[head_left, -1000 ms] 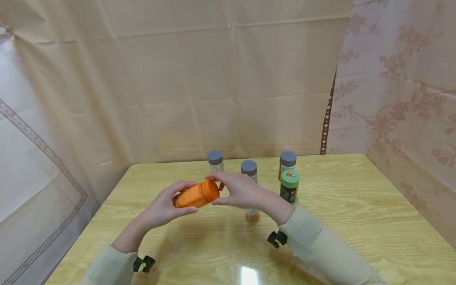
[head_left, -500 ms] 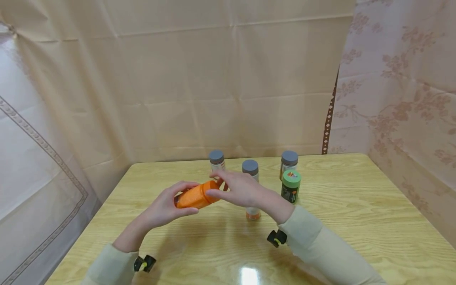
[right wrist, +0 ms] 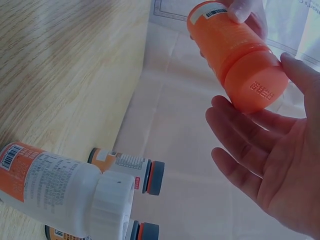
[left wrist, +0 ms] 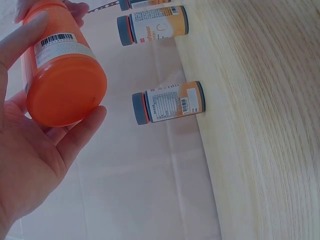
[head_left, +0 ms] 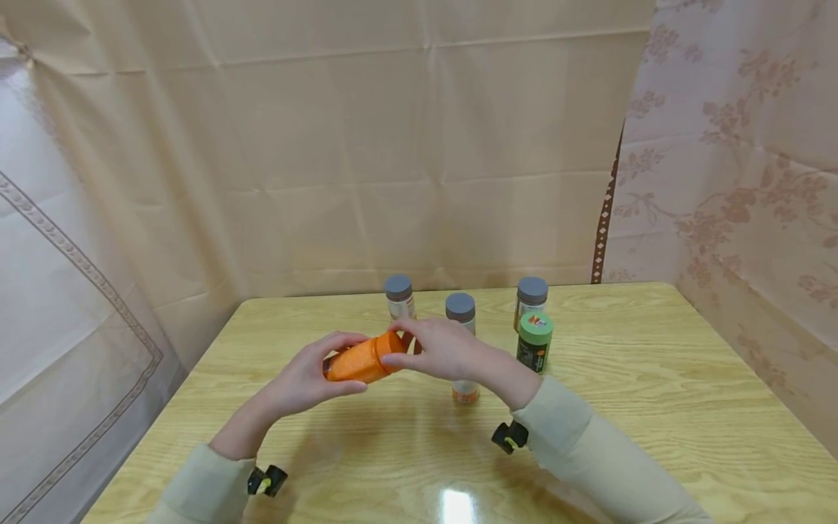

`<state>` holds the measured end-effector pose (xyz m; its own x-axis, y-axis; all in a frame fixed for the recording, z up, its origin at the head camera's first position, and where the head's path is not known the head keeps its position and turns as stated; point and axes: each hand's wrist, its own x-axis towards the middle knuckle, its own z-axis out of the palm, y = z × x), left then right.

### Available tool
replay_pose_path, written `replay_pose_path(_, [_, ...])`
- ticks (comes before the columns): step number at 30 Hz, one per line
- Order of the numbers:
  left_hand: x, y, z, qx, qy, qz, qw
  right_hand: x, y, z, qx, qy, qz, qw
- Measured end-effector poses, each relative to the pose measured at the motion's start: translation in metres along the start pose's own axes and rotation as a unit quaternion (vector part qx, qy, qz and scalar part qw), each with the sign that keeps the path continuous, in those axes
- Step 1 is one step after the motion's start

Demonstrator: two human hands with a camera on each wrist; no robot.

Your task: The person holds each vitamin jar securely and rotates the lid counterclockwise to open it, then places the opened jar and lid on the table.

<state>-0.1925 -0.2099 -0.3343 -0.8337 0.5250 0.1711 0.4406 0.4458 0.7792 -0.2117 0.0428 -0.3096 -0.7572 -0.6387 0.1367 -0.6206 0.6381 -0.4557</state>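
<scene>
Left hand (head_left: 304, 375) grips orange bottle (head_left: 356, 362); right hand (head_left: 448, 349) pinches cap (right wrist: 254, 80), thumb (head_left: 398, 359) moved up from below.

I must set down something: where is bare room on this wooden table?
The table is bare right of the green-lidded black jar and left of the left hand. Crowded: the middle, with three grey-capped bottles and a white-capped bottle.

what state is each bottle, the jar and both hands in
orange bottle: tilted, held up, cap on
left hand: gripping the bottle's body
right hand: fingers and thumb on the cap
white-capped bottle: upright, closed
left grey-capped bottle: upright, closed
middle grey-capped bottle: upright, closed
right grey-capped bottle: upright, closed
green-lidded jar: upright, lid on
</scene>
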Motion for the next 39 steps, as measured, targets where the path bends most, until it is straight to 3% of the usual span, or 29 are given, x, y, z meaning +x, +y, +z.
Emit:
replay_pose_path(16, [-0.0015,-0.0016,-0.0008,0.001,0.006,0.003,1.0000,-0.0024,0.0022,-0.0002,0.001,0.017,-0.055,0.998])
replay_pose_path(27, [-0.0020,-0.0046,-0.0004,0.002,0.004,0.004,1.0000,0.0001,-0.0014,-0.0012,0.006,0.019,-0.023,1.000])
replay_pose_path(39, [-0.0010,-0.0045,-0.0012,-0.003,0.004,-0.001,1.0000,0.0025,-0.0018,0.0023,0.000,-0.012,-0.002,1.000])
